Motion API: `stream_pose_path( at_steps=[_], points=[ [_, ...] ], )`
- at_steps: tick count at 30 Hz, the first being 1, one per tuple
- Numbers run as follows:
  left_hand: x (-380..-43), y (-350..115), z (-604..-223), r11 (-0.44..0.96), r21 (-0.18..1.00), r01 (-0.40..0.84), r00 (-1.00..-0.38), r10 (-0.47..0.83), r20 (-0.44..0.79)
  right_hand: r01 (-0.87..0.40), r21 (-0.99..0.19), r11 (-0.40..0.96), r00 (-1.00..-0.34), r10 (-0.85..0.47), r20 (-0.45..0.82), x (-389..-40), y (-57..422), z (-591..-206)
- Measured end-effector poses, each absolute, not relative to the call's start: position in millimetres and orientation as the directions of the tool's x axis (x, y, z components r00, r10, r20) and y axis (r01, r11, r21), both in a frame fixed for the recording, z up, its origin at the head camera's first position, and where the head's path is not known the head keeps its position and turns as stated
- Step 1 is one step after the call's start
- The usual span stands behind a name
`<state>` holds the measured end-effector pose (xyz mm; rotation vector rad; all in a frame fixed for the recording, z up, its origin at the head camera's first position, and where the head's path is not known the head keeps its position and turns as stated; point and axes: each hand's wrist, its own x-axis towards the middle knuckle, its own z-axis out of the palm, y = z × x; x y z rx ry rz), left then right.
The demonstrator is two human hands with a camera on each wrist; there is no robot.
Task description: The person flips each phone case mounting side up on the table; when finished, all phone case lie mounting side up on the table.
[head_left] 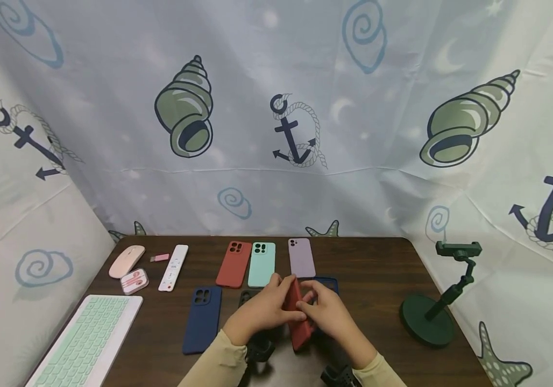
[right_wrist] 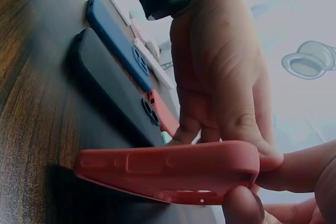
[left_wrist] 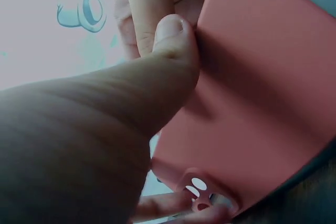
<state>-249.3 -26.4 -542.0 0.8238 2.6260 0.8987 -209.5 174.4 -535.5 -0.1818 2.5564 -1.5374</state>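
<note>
Both hands hold a red phone case (head_left: 297,321) on its edge, close over the near middle of the tabletop. My left hand (head_left: 268,305) grips its left side, thumb across the case's back. In the left wrist view, light shows through the camera cutout (left_wrist: 202,195), with fingertips beside it. My right hand (head_left: 331,316) pinches the opposite rim between thumb and fingers. The right wrist view shows the case's side wall with raised buttons. A black phone case (right_wrist: 115,87) lies beneath my left hand, and a blue-rimmed case (head_left: 332,283) is partly hidden behind my right hand.
Red (head_left: 234,263), mint (head_left: 262,266) and lilac (head_left: 302,258) cases lie at the back, a navy case (head_left: 202,320) at left. Further left are a keyboard (head_left: 87,338), mouse (head_left: 127,261), earphone box (head_left: 134,281) and remote (head_left: 174,267). A green stand (head_left: 426,321) stands right.
</note>
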Motion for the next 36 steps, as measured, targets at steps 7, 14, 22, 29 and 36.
stream_pose_path(
  at_steps=[7,14,22,29,36],
  points=[
    [-249.6,-27.2,-540.9,0.637,0.645,0.423,-0.789,0.608,-0.083,-0.01,-0.907,0.421,-0.971,-0.22,-0.092,-209.6,175.0,-535.6],
    [-250.8,-29.7,-539.1,0.613,0.676,0.41,-0.779,0.621,-0.091,-0.05,-0.883,0.467,-0.964,-0.253,-0.079,-207.8,175.7,-535.5],
    [-252.5,-38.5,-529.8,0.547,0.75,0.372,-0.741,0.662,-0.115,-0.138,-0.776,0.616,-0.957,-0.286,-0.057,-212.4,178.2,-551.4],
    [-254.8,-47.7,-525.9,0.537,0.77,0.345,-0.73,0.669,-0.139,-0.218,-0.687,0.693,-0.92,-0.381,-0.093,-214.8,175.1,-565.4],
    [-258.4,-54.0,-526.3,0.545,0.766,0.342,-0.72,0.675,-0.159,-0.249,-0.63,0.735,-0.928,-0.367,-0.062,-213.6,169.2,-568.2]
  ],
)
